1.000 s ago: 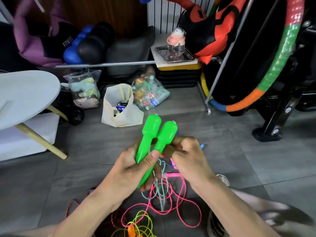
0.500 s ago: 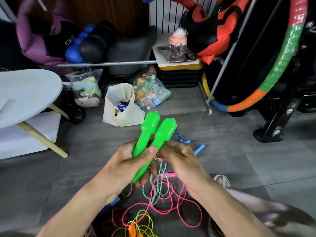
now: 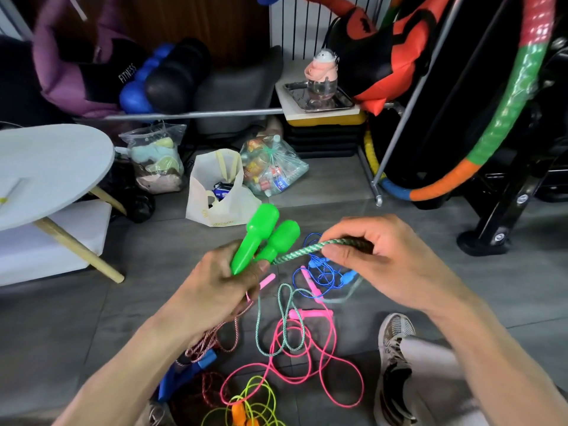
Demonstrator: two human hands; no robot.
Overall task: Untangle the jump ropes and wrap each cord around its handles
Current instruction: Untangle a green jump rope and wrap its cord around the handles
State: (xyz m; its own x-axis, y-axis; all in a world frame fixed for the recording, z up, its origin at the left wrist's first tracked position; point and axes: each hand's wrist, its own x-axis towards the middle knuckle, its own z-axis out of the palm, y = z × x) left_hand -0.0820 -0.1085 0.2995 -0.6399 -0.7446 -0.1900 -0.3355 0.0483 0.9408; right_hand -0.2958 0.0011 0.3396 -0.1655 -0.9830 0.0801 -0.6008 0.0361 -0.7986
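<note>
The two green handles are held side by side in the left hand, fingers curled round their lower ends, long axes slanted up and to the right. From the handles the green-white cord is drawn taut rightward into the right hand, where it is pinched between thumb and fingers. The slack apparently trails down to the floor, among the pink rope. Wrapping falls to the right hand, crosswise to the handles.

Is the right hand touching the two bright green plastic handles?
Apart. The head view shows the right hand pinching only the green-and-white braided cord, with floor visible between it and the two bright green plastic handles.
</note>
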